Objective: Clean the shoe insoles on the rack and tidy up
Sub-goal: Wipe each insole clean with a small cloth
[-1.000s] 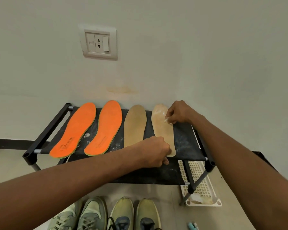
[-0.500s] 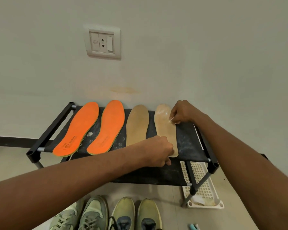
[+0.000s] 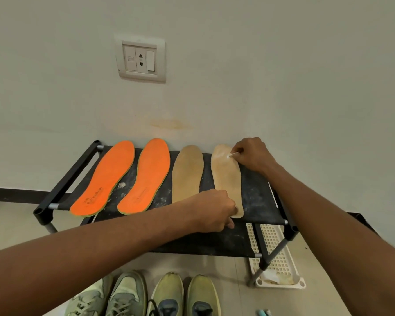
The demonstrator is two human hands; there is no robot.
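Four insoles lie side by side on the top shelf of a black rack [image 3: 258,197] set against a pale wall. Two orange insoles occupy the left half, the far-left orange insole [image 3: 103,179] angled a little, the second orange insole [image 3: 146,176] just beside it. To their right lie two tan ones: the left tan insole [image 3: 187,172] and the right tan insole [image 3: 226,176], close together but not touching.

At the far end of the right tan insole, the right hand [image 3: 251,156] has its fingers curled and pinches a small white wad [image 3: 234,154] against the toe area, where the surface looks paler and smeared. The left hand [image 3: 217,213] reaches in from the near left and rests at the heel of the same insole, its fingers curled down onto the near edge; whether they pinch the heel or only press on it cannot be told.

White dust marks fleck the black shelf fabric between the insoles. On the floor at the near edge stand four shoes [image 3: 146,297] in a row, pale green and yellowish. Under the rack's right end lies a white perforated tray [image 3: 274,242] with some crumpled material at its near end. A wall socket [image 3: 141,59] sits above the rack.
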